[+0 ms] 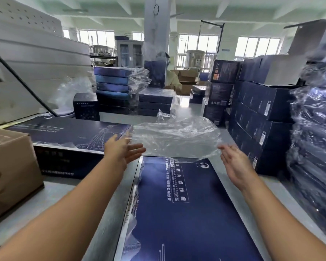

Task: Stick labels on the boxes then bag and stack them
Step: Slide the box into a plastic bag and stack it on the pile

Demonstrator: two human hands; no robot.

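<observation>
A long flat dark blue box point(179, 208) with white print lies lengthwise on the table in front of me. A clear plastic bag point(175, 138) billows in the air just past the box's far end. My left hand point(123, 149) is at the bag's left edge, palm turned inward with fingers straight. My right hand point(233, 162) is at the bag's right edge, fingers spread and straight. Both hands touch or nearly touch the film; neither visibly grips it. The bag's near rim overlaps the far end of the box.
Another dark blue box point(70, 136) lies on the table to the left, beside a brown carton point(9, 170). Stacks of bagged blue boxes point(115, 87) stand behind, and tall stacks of dark boxes point(262, 117) and wrapped ones point(314, 140) line the right side.
</observation>
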